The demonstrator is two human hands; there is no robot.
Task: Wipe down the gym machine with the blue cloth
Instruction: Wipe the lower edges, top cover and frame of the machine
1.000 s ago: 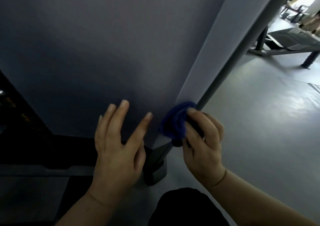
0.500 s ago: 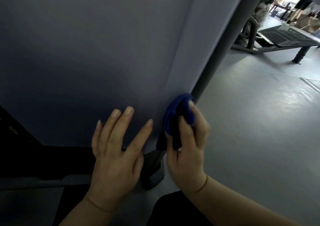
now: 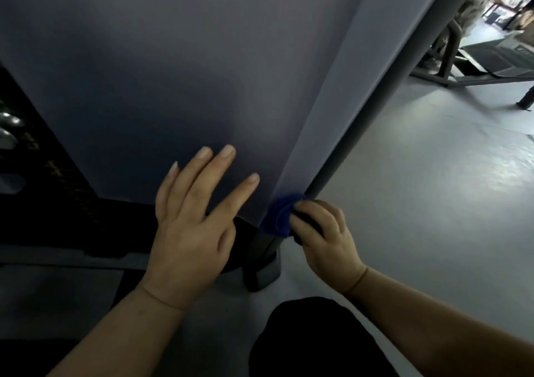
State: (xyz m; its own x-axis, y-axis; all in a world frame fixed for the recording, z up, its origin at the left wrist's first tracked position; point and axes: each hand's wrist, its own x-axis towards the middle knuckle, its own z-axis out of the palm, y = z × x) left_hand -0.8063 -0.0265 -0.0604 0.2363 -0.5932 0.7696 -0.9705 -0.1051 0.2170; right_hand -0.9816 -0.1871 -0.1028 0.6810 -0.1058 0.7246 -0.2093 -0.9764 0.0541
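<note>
The gym machine's large grey panel fills the upper left of the head view, with a dark grey upright post along its right edge. My left hand rests flat on the panel's lower part, fingers straight and spread. My right hand grips the bunched blue cloth and presses it against the panel's lower right corner, where the post meets it. Part of the cloth is hidden under my fingers.
The post's black foot stands on the grey floor just below my hands. Dark weight-stack parts lie left of the panel. Another machine's frame stands at the far right. My dark-clothed knee is at the bottom.
My right hand slid the blue cloth up the panel's edge, then back down to the corner. My left hand stayed flat on the panel.
</note>
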